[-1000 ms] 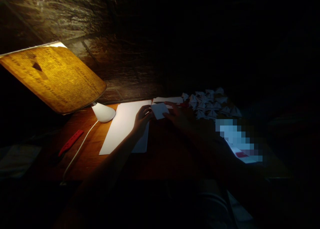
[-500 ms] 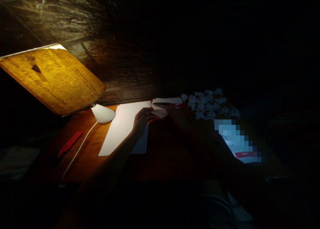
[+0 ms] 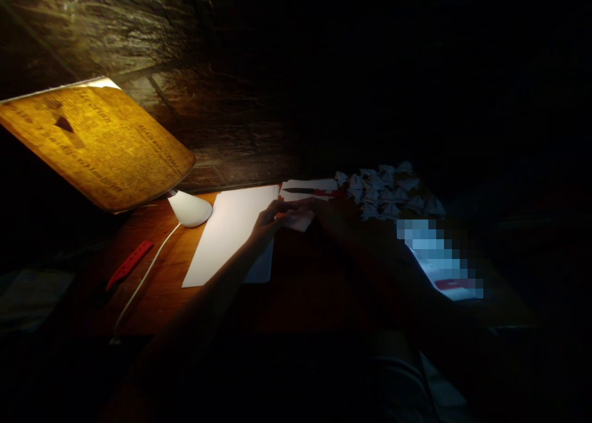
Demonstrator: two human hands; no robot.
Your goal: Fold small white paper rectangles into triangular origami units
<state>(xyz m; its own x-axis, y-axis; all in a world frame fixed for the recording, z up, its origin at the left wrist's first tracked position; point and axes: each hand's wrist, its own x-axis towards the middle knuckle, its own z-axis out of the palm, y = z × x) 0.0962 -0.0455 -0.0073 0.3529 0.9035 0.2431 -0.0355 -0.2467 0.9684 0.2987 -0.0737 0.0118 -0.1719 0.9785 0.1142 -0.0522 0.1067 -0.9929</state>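
Observation:
In dim light my left hand [image 3: 268, 221] and my right hand [image 3: 333, 213] meet over a small white paper piece [image 3: 297, 220], both pinching it against the wooden table [image 3: 157, 287]. The paper looks folded down to a narrow strip between my fingers. Just left of my hands lies a large white sheet [image 3: 229, 232]. A pile of several folded white paper pieces [image 3: 388, 192] sits right behind my right hand.
A white lamp [image 3: 189, 208] with a yellow printed shade [image 3: 97, 142] glows at the left, its cord [image 3: 143, 281] trailing toward me. A red cutter [image 3: 127, 266] lies at the left. A red-handled blade [image 3: 309, 192] rests on white paper behind my hands. A lit screen [image 3: 439, 259] is at the right.
The small paper was a flat square held up between my hands; now it is folded smaller and pressed low between my fingers. My hands have drawn closer together.

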